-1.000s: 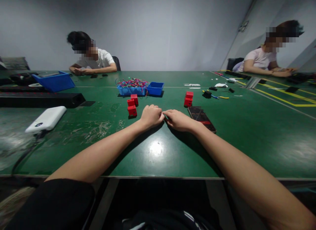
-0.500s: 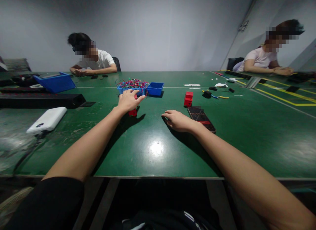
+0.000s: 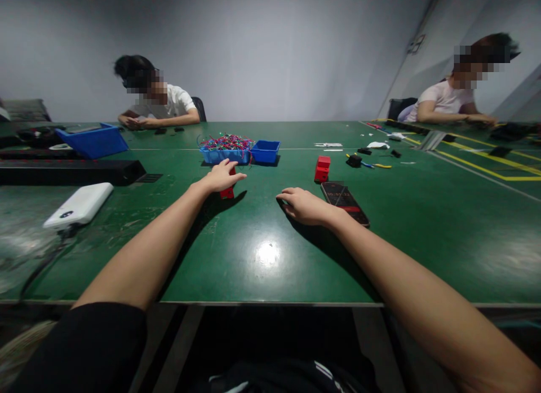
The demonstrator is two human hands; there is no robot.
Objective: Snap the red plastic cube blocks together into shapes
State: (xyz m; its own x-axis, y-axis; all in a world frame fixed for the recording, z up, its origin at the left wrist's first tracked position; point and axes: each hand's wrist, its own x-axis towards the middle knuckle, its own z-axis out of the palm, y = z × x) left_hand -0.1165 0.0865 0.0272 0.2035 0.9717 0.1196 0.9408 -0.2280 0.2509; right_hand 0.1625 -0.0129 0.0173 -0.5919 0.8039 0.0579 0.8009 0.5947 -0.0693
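My left hand point(image 3: 222, 175) is over a red block point(image 3: 227, 192) left of the middle, its fingers apart and partly covering the block. Whether they touch cannot be made out. My right hand point(image 3: 303, 205) rests on the green table point(image 3: 262, 230), with its fingers loosely bent and no object visible in them. Beside my right wrist lies a dark phone point(image 3: 344, 202) with a lit screen. Another red block point(image 3: 322, 169) stands just behind the phone. Beyond my left hand is a blue bin point(image 3: 226, 155) full of colourful wires, next to a smaller blue bin point(image 3: 266, 151).
A white power bank point(image 3: 79, 205) with a cable lies at the left, near a long black case point(image 3: 71, 172) and a tilted blue tray point(image 3: 95, 142). Cable pieces point(image 3: 367, 164) lie at the right. Two people sit across the table.
My left hand has moved slightly down, from in front of the wire bin's edge to lower over the red block. My right hand has stayed in place.
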